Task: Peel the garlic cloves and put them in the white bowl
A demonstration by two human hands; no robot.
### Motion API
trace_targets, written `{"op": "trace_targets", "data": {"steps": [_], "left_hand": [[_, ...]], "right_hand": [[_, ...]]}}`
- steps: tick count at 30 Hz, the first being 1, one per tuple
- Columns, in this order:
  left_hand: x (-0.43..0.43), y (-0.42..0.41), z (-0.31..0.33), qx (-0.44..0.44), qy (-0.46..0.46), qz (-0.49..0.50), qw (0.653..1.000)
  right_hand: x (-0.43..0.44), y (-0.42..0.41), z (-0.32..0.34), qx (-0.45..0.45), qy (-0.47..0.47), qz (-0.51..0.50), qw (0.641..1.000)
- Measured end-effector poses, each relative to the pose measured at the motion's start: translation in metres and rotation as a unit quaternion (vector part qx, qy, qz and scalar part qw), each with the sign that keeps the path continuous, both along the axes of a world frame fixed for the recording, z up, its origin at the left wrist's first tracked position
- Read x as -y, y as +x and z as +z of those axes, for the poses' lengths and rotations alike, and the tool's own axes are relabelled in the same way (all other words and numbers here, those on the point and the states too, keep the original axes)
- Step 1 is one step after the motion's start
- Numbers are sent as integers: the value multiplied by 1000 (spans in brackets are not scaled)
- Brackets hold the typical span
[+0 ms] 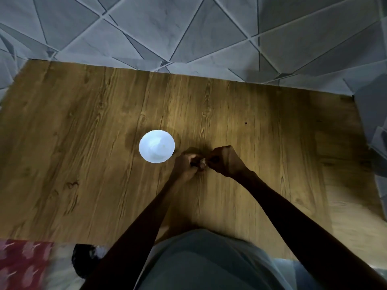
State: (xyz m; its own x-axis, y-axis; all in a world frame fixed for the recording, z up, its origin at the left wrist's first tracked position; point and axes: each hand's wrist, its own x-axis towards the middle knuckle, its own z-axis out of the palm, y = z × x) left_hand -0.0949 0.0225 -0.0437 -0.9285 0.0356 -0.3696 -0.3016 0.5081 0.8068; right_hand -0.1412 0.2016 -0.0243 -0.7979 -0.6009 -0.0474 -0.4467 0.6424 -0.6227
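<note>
A white bowl (156,146) stands on the wooden table (83,143), left of my hands. What lies inside it is washed out by glare. My left hand (185,165) and my right hand (223,161) meet just right of the bowl, fingers curled. Between them they pinch a small pale garlic clove (202,163), mostly hidden by the fingers. Both hands hover low over the table.
A grey tiled wall (188,32) with a triangle pattern runs behind the table's far edge. At the near left lie a red patterned cloth (23,266) and a dark object (88,260). My lap fills the bottom middle.
</note>
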Motion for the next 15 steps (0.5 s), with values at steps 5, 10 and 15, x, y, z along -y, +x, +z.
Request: {"op": "trace_targets", "data": {"steps": [5, 10, 15], "left_hand": [[1, -4, -3, 11, -21, 8, 1000], [0, -4, 1, -15, -20, -4, 1000], [-2, -4, 6, -26, -30, -5, 999]], "right_hand": [[3, 1, -3, 31, 2, -21, 999], [5, 4, -5, 34, 5, -31, 999], [8, 7, -4, 5, 32, -24, 999]]}}
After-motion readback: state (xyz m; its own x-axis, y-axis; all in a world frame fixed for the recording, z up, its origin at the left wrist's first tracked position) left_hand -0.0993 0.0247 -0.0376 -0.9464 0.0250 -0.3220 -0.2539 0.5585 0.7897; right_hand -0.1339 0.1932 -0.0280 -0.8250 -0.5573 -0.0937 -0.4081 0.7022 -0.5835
